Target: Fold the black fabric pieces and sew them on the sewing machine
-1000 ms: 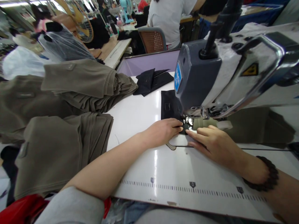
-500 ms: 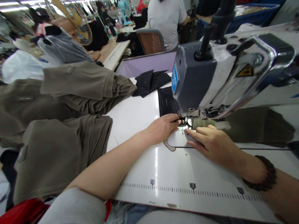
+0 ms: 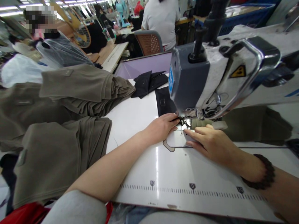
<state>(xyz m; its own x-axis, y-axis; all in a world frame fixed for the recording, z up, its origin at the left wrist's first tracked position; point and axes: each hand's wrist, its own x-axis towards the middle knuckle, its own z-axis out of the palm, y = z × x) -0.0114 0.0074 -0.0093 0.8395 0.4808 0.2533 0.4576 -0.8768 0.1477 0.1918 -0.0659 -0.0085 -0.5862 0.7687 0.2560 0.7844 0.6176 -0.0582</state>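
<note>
Head view: the black cloth (image 3: 164, 102) lies beside the presser foot (image 3: 187, 123), apparently being guided; moving it calls for fingertips clear of the foot. The left hand (image 3: 160, 129) rests at its edge, any pinch unclear; the right hand (image 3: 213, 143), fingers extended, grips nothing. Scale marks (image 3: 152, 183) read "10" and "0"; the blue label (image 3: 171, 80) is illegible.

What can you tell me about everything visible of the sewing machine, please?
The sewing machine stands on the white table, its dark grey front joined to a scuffed, whitish body. It has a blue label, a yellow warning triangle, a shiny metal bar and a black post on top. The left hand and right hand are beside its metal foot; contact is unclear.
</note>
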